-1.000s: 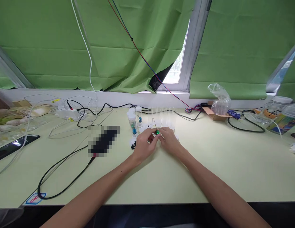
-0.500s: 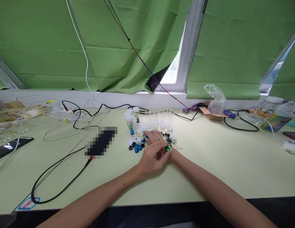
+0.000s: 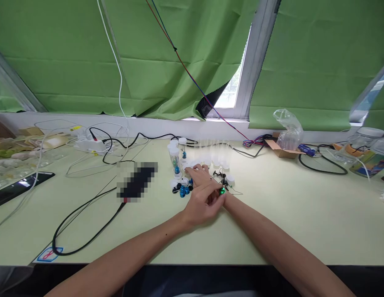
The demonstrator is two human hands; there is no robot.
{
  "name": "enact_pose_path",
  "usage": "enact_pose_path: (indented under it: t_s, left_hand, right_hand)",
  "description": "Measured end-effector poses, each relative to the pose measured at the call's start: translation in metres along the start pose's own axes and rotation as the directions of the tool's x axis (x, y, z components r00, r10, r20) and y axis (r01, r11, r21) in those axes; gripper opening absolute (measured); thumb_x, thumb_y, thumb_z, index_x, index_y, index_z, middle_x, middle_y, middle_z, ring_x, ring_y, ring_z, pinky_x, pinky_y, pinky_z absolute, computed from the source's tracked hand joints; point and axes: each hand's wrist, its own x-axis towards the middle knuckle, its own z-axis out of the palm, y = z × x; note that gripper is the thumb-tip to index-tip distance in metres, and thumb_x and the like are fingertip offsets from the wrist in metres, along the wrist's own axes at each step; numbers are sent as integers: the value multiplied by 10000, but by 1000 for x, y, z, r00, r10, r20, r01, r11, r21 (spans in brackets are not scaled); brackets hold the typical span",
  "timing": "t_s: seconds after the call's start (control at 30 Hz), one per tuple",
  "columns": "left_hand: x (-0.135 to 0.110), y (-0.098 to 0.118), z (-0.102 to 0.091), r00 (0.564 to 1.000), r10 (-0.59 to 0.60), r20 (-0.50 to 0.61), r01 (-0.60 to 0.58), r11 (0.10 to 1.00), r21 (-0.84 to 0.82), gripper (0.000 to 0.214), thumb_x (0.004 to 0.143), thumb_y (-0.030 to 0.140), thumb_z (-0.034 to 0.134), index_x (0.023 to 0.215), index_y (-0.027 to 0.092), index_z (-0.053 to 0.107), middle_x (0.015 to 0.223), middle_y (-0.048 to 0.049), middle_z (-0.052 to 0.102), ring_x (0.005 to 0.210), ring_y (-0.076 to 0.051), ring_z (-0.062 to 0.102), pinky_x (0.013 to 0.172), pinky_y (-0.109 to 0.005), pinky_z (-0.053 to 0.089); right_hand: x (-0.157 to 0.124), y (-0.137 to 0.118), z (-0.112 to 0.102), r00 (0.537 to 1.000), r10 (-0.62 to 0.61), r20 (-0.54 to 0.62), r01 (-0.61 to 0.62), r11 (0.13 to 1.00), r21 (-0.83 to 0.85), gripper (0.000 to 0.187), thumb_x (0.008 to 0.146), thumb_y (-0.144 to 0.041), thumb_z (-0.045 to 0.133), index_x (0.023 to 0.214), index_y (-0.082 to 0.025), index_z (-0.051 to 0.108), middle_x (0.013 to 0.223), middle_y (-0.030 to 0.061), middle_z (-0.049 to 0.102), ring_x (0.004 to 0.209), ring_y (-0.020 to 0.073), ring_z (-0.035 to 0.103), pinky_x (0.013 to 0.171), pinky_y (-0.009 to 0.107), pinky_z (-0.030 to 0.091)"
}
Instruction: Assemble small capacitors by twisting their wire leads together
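Two hands work apart now, while one second earlier both are together at the green piece [image 3: 222, 191]. The right hand [image 3: 200, 176] leaves it and stretches across to the left, beyond the left hand [image 3: 204, 204], so that the arms cross. In my judgement this means that the work is divided: one hand keeps the piece, the other is busy among the small parts.

The left hand pinches the green piece between thumb and finger, just beside the right wrist; whether it touches the skin, I cannot tell. The right hand has its fingers stretched out over the parts, near the capped tubes [image 3: 175, 163]; its fingertips are not clear enough, so I cannot tell if it holds something.

Compared with half a second ago, the right fingers lie slightly nearer to these tubes, and the left hand keeps its pinch. The blue pieces [image 3: 183, 191] remain in a small heap to the left of the hands, and the black parts [image 3: 224, 181] lie scattered beside the white cap [image 3: 230, 180].
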Motion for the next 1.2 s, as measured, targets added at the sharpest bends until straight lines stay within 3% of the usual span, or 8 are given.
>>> enact_pose_path:
  t_s: [0.27, 0.5, 0.73, 1.03, 1.2]
  left_hand:
    - [0, -1, 0, 1000, 2, 11, -2, 1000, 1, 114, 849, 187, 618, 961, 168, 617, 682, -9, 627, 563, -109, 547, 565, -243, 490]
    - [0, -1, 0, 1000, -8, 15, 8, 1000, -6, 118, 855, 198, 609, 968, 168, 623, 683, -11, 634, 563, -114, 555, 575, -252, 500]
    - [1, -2, 0, 1000, 6, 9, -6, 1000, 6, 107, 859, 204, 612, 959, 171, 629, 660, -6, 610, 545, -110, 530, 537, -244, 472]
    - [1, -2, -1, 1000, 20, 13, -20, 1000, -14, 89, 859, 184, 604, 947, 173, 604, 649, 7, 563, 551, -102, 491, 519, -229, 437]
    - [1, -3, -1, 1000, 15, 20, -15, 1000, -14, 106, 865, 191, 596, 970, 177, 600, 639, 12, 546, 535, -97, 469, 510, -231, 432]
  right_hand:
    - [-2, -5, -10, 998, -50, 36, 54, 990, -128, 367, 868, -58, 429, 1193, -197, 528, 954, 93, 696, 1145, 274, 480, 957, 467, 322]
    - [-2, -6, -10, 997, -72, -3, 71, 988, -134, 272, 866, -95, 523, 1105, -222, 553, 824, 69, 662, 1076, 281, 514, 963, 460, 323]
    - [-4, -3, -13, 996, -88, 36, 93, 972, -215, 288, 889, -105, 484, 1146, -209, 561, 827, 93, 717, 1092, 290, 514, 962, 455, 300]
    - [2, 0, -20, 1000, 1, 26, 0, 1000, -21, 341, 899, -71, 421, 1181, -179, 580, 943, 110, 717, 1041, 271, 545, 899, 404, 325]
    - [9, -2, -23, 997, 78, -10, -77, 997, 24, 242, 949, -121, 419, 1027, -191, 637, 989, 93, 702, 1011, 248, 534, 875, 381, 330]
